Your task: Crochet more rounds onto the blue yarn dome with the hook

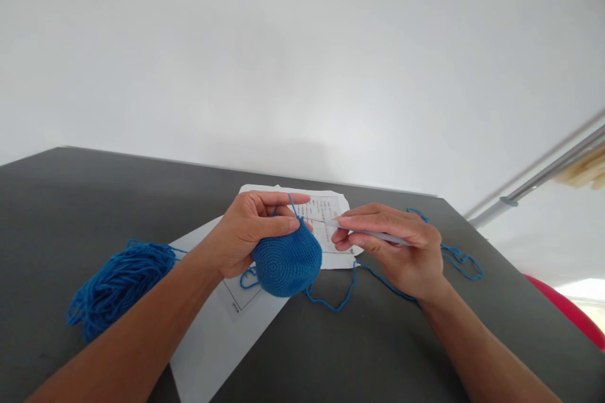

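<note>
Blue crochet (287, 266) in left hand (243, 230); hook (388, 238) (pale-handled) in right hand (404, 252).

Bright, soft light, faintly shadowed wall (293, 63)

Left grip (244, 230) pinched, right grip (404, 245) pencil-style

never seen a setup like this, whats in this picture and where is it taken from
There's no machine, just a person's two bare hands, seen by a camera worn on the head, looking forward and down. The left hand holds a rounded blue crocheted piece. The right hand holds what looks like a crochet hook, pointed at the piece's top edge. On the dark table lie a blue yarn bundle on the left, loose strands and white papers.
</note>
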`<action>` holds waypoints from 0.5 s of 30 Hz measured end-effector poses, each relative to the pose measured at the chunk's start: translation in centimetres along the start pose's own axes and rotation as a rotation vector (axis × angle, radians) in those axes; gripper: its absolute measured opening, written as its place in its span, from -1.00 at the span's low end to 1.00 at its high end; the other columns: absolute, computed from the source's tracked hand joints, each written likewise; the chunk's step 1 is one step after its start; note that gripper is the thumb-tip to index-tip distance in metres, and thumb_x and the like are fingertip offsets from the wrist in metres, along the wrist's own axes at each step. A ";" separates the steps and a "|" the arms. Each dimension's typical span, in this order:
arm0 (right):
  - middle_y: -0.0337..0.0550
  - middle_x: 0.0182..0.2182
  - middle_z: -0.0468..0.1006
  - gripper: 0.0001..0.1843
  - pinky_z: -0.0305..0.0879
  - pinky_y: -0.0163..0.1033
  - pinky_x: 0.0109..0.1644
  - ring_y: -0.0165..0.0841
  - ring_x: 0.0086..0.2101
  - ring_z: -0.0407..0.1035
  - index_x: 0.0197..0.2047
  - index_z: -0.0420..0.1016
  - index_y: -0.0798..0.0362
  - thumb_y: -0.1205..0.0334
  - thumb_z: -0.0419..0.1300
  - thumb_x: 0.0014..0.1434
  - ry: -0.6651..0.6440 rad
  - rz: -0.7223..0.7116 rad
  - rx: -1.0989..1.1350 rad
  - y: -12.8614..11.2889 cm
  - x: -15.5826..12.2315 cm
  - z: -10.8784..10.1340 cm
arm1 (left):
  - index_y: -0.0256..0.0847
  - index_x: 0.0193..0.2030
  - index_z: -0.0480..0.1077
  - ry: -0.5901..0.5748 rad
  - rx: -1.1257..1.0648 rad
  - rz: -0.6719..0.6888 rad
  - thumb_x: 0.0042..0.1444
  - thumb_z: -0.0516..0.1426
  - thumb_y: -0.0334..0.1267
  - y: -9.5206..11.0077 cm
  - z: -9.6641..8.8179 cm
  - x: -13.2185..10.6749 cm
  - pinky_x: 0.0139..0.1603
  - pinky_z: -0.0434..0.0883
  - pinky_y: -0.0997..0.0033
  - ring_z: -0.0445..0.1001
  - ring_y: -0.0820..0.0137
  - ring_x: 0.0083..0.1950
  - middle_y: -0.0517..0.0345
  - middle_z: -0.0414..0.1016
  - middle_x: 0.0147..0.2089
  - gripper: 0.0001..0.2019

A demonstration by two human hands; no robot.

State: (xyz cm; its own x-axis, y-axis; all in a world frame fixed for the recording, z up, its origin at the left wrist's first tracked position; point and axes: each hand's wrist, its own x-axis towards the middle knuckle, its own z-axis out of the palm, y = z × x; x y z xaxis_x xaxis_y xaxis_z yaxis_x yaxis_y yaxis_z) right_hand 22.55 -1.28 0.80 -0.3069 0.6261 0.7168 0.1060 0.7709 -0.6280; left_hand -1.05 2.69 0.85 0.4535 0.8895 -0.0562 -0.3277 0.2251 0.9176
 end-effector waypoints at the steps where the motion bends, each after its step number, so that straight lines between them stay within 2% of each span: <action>1: -0.06 -0.25 0.73 -0.68 0.69 -0.19 -0.31 -0.28 -0.32 0.64 0.05 0.68 -0.03 0.45 0.31 0.28 -0.010 -0.005 -0.021 0.0 0.0 -0.1 | -0.23 -0.07 0.68 -0.003 0.010 -0.010 -0.10 0.46 -0.41 0.1 0.0 0.0 -0.34 0.52 0.45 0.66 0.27 -0.28 0.12 0.64 -0.44 -0.62; 8: -0.05 -0.22 0.73 -0.63 0.70 -0.18 -0.28 -0.28 -0.31 0.65 0.09 0.66 -0.04 0.48 0.30 0.27 -0.111 -0.060 -0.144 -0.4 0.1 -0.9 | -0.24 -0.11 0.70 -0.005 0.163 -0.066 -0.11 0.45 -0.37 0.3 -0.6 0.1 -0.40 0.49 0.47 0.59 0.34 -0.40 0.06 0.66 -0.42 -0.66; 15: -0.07 -0.27 0.72 -0.64 0.69 -0.22 -0.33 -0.31 -0.36 0.65 0.05 0.68 0.00 0.51 0.31 0.25 -0.098 0.002 -0.054 -0.6 0.0 -0.8 | -0.26 -0.13 0.71 -0.006 0.228 -0.081 -0.12 0.46 -0.32 0.4 -1.0 0.0 -0.45 0.45 0.51 0.56 0.39 -0.44 -0.03 0.68 -0.37 -0.66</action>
State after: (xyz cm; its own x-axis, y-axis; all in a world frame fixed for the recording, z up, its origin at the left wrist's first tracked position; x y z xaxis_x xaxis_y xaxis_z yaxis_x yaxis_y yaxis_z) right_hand 23.22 -1.62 1.42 -0.3971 0.6152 0.6811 0.1568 0.7767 -0.6101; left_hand -2.02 3.16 0.79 0.4762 0.8694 -0.1319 -0.0942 0.1995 0.9754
